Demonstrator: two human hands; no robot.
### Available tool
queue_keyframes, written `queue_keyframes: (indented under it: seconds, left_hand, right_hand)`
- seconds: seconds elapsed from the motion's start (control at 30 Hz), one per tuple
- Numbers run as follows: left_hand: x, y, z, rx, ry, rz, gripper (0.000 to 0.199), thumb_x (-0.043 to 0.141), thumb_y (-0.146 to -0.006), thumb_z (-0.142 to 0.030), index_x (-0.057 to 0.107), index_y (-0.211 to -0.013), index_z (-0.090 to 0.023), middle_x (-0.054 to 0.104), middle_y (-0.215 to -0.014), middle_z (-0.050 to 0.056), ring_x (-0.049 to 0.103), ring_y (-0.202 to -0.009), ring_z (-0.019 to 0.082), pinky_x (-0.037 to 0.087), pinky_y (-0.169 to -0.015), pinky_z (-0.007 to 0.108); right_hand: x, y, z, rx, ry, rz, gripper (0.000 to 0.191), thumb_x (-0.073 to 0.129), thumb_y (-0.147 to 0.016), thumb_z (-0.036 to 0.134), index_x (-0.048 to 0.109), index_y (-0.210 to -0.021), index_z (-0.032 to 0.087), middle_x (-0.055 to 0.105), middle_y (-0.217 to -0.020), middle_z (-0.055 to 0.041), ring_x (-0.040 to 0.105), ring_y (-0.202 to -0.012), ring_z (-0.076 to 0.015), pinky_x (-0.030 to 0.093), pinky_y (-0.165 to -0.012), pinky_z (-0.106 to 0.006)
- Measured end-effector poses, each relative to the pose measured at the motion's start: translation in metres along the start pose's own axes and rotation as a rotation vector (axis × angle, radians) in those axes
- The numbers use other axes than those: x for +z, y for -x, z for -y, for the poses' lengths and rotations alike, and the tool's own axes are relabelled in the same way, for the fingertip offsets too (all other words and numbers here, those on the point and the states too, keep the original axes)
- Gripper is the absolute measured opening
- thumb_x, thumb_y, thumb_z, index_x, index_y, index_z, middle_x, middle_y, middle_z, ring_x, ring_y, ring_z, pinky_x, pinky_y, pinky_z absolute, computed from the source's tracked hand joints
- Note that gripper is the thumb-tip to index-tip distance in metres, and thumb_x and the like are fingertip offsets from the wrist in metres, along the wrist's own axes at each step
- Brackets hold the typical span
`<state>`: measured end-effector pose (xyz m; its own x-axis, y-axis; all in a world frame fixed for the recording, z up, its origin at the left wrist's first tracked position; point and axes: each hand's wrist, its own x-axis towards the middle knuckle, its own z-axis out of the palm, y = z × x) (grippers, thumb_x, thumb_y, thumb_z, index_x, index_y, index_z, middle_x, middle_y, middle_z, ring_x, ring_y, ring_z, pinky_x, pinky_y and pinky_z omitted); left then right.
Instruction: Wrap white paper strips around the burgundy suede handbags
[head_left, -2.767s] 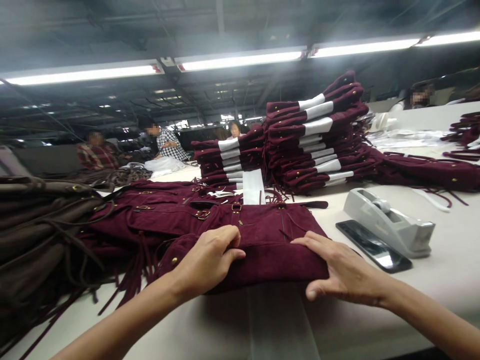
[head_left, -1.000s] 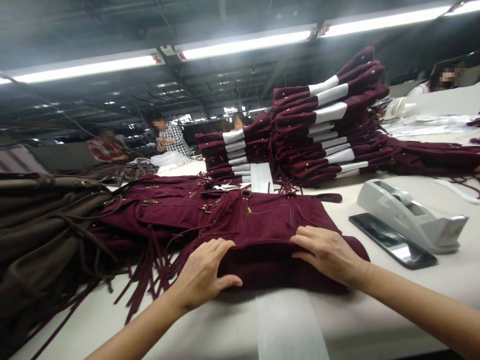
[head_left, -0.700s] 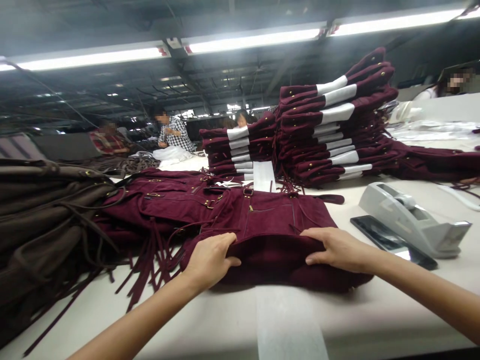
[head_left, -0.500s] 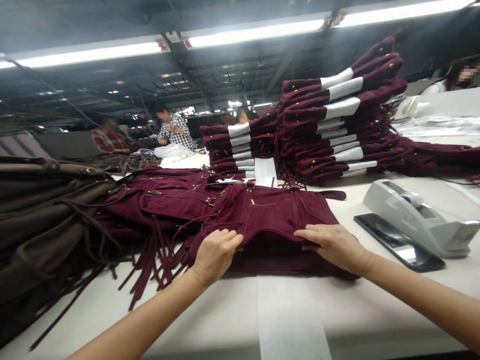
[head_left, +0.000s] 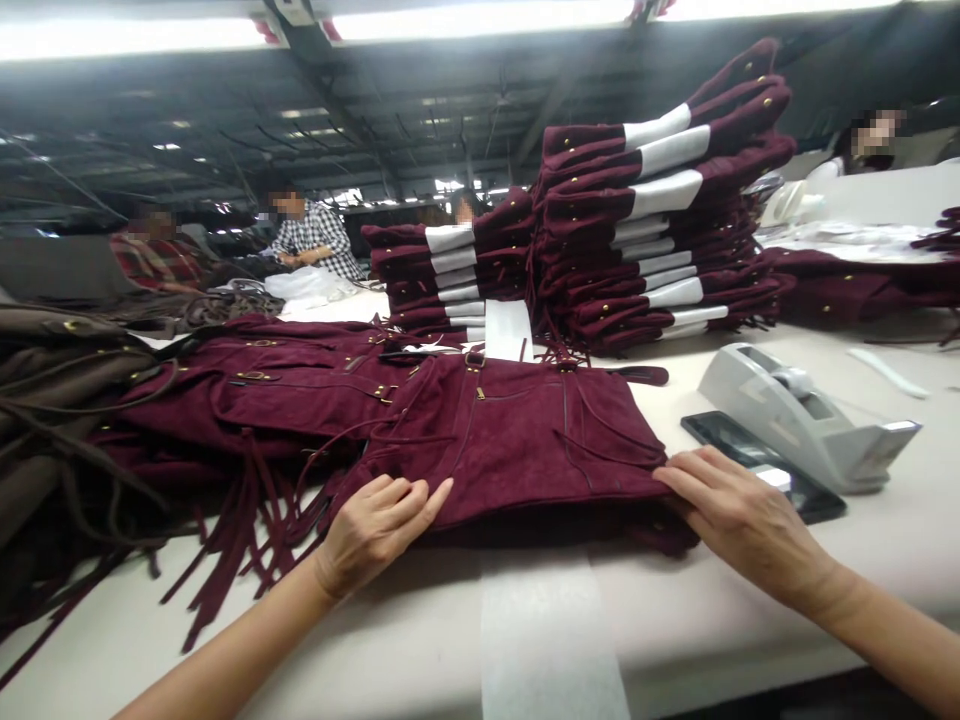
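A maroon bag [head_left: 517, 430] with buckles, a small zipper and cords lies flat in front of me, over one end of a white paper strip [head_left: 551, 630]. My left hand [head_left: 382, 525] is closed on the bag's near left edge, its index finger lying along the fabric. At the near right corner, my right hand [head_left: 739, 510] pinches the edge between thumb and fingers. Below the near edge the cloth is in dark shadow.
Folded maroon bags banded in white [head_left: 660, 230] stand in tall stacks behind. More maroon bags [head_left: 300, 385] and dark brown ones [head_left: 60, 420] lie left. A tape dispenser [head_left: 802, 415] and phone [head_left: 814, 495] are at right. People stand in the background.
My right hand has slid right to the bag's corner, and my left hand sits slightly lower left. The raised, gaping near edge now lies flatter and straighter. The view has shifted.
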<state>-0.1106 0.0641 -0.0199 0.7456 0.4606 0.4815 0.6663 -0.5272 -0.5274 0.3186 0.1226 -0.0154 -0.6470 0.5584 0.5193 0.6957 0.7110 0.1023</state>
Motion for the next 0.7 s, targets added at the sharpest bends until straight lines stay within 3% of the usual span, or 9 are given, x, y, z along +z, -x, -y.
queue_keyframes:
  seconds: [0.13, 0.23, 0.3, 0.4, 0.53, 0.7]
  left_hand:
    - [0.004, -0.001, -0.004, -0.075, 0.028, -0.018, 0.047, 0.046, -0.093, -0.004, 0.045, -0.139, -0.016, 0.067, -0.093, 0.005, 0.059, -0.072, 0.014, 0.044, -0.069, 0.030]
    - [0.004, -0.001, -0.008, -0.100, 0.047, -0.064, 0.051, 0.047, -0.093, -0.005, 0.041, -0.142, -0.018, 0.068, -0.092, 0.004, 0.061, -0.072, 0.014, 0.046, -0.071, 0.029]
    - [0.002, 0.000, -0.005, -0.089, 0.066, -0.066, 0.053, 0.046, -0.093, -0.005, 0.039, -0.143, -0.018, 0.068, -0.092, 0.005, 0.061, -0.072, 0.014, 0.046, -0.072, 0.029]
    - [0.002, 0.006, 0.007, -0.046, 0.110, -0.028, 0.054, 0.043, -0.093, -0.002, 0.038, -0.144, -0.017, 0.067, -0.093, 0.006, 0.059, -0.073, 0.016, 0.044, -0.071, 0.031]
    - [0.011, 0.015, 0.021, -0.058, 0.180, -0.051, 0.052, 0.041, -0.093, -0.004, 0.043, -0.142, -0.022, 0.066, -0.094, 0.006, 0.059, -0.076, 0.016, 0.045, -0.073, 0.031]
    - [0.013, 0.017, 0.016, -0.159, 0.268, -0.013, 0.050, 0.044, -0.092, -0.005, 0.049, -0.137, -0.027, 0.062, -0.100, 0.006, 0.059, -0.087, 0.016, 0.049, -0.080, 0.030]
  right_hand:
    - [0.002, -0.007, -0.006, 0.239, -0.201, 0.108, 0.016, 0.051, -0.084, 0.018, 0.058, -0.097, 0.023, 0.061, -0.099, -0.0051, 0.057, -0.094, -0.0227, 0.047, -0.079, -0.034]
    - [0.004, -0.014, -0.003, 0.458, -0.388, 0.231, 0.022, 0.063, -0.078, 0.032, 0.055, -0.098, 0.025, 0.062, -0.088, 0.0006, 0.059, -0.078, -0.0186, 0.047, -0.069, -0.029]
    - [0.005, -0.015, 0.001, 0.501, -0.398, 0.243, 0.021, 0.064, -0.077, 0.033, 0.054, -0.093, 0.024, 0.061, -0.081, 0.0023, 0.057, -0.069, -0.0170, 0.045, -0.063, -0.027]
    - [0.008, -0.006, 0.003, 0.315, -0.298, 0.114, 0.004, 0.057, -0.081, 0.023, 0.057, -0.085, 0.023, 0.063, -0.083, -0.0021, 0.058, -0.073, -0.0177, 0.045, -0.066, -0.028]
    - [0.016, 0.012, 0.002, 0.029, -0.169, -0.057, 0.019, 0.047, -0.087, 0.012, 0.063, -0.085, 0.022, 0.066, -0.089, -0.0060, 0.060, -0.080, -0.0185, 0.048, -0.074, -0.031]
    - [0.017, 0.019, 0.006, -0.128, -0.055, -0.155, 0.039, 0.044, -0.089, 0.006, 0.060, -0.120, 0.024, 0.065, -0.120, -0.0066, 0.059, -0.110, -0.0232, 0.047, -0.095, -0.040]
